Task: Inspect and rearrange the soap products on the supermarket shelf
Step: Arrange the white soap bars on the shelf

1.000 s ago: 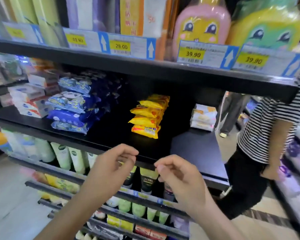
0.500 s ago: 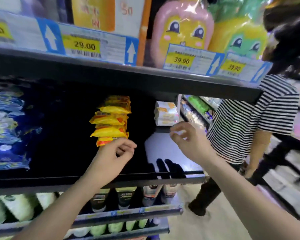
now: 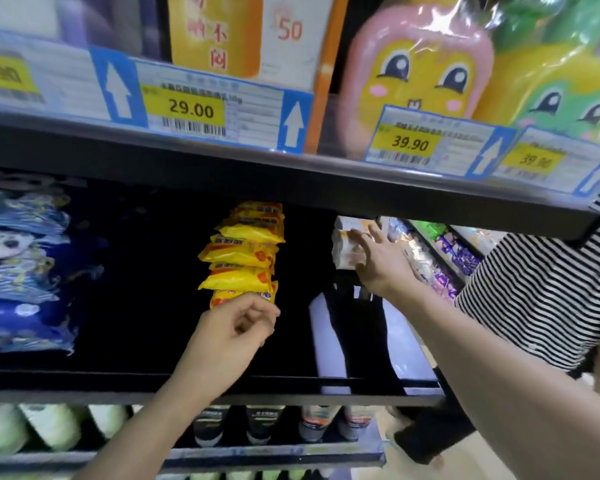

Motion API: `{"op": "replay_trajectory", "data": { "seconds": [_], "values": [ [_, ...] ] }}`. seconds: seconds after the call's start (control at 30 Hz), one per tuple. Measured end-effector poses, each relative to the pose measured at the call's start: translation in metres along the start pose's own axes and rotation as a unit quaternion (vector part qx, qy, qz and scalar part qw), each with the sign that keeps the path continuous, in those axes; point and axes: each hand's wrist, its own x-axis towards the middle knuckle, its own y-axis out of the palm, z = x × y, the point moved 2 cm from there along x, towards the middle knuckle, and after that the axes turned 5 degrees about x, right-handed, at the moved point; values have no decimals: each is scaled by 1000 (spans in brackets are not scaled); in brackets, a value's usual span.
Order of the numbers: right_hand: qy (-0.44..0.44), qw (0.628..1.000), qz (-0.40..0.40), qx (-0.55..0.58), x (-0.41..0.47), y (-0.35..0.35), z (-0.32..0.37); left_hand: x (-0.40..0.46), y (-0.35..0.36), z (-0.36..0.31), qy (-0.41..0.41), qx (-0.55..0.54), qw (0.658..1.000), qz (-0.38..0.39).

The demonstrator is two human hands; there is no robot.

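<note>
At shelf rear, white soap stack against R hand fingers.

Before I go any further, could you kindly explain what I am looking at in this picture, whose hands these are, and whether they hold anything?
There is no machine here: a person wears a wide-angle camera on the head, so the single picture looks forward and down along their own bare arms at a supermarket shelf. On that dark shelf stand a stack of yellow soap packets in the middle, blue packets to the left and a small stack of white and orange soap boxes at the back right. The right hand reaches in with straight fingers touching the boxes; no grip has closed yet. The left hand hangs loosely curled below the yellow stack and holds nothing. Price tags line the shelf above, and a bystander in a striped shirt stands at the right.
</note>
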Motion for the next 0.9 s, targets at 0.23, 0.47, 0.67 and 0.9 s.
{"op": "replay_trajectory", "data": {
  "seconds": [0.23,0.47,0.67,0.9],
  "values": [
    [-29,992,-122,26,-7,4,-6,-2,2,-3,10,25,1000,-4],
    [-82,964,-187,169,-65,1,13,-4,2,-4,8,10,1000,-2],
    [-178,934,-190,245,-147,3,54,-5,3,-10,22,11,999,22],
    [-187,913,-236,274,-180,31,79,-10,2,-12,53,0,997,51]
  ]
}}
